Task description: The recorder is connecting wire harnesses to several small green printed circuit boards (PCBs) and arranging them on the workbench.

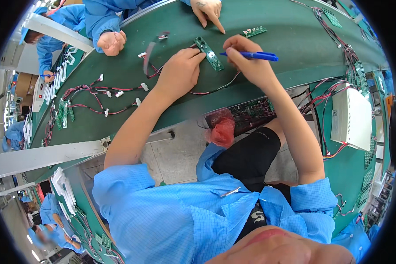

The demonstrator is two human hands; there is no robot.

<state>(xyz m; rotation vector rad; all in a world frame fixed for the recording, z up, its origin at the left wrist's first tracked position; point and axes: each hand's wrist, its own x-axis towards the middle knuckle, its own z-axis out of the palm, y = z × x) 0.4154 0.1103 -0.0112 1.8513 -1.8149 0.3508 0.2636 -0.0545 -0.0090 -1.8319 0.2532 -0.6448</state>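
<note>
Left hand (179, 70) lies flat, fingers pressing the green circuit board (209, 53). Right hand (246, 59), just beside that board, grips a blue pen (255, 56).

A red crumpled plastic bag (220, 131) hangs just under the near edge of the green conveyor belt (119, 119), touching the left end of a dark tray of circuit boards (246, 115) below the belt. A flat white rectangular box (351, 118) lies on the green side bench (352, 163) at the right, near its belt-side end, with a narrow pale label (334, 119) along its left edge; the print is too small to make out. Red and black wires run beside it.
</note>
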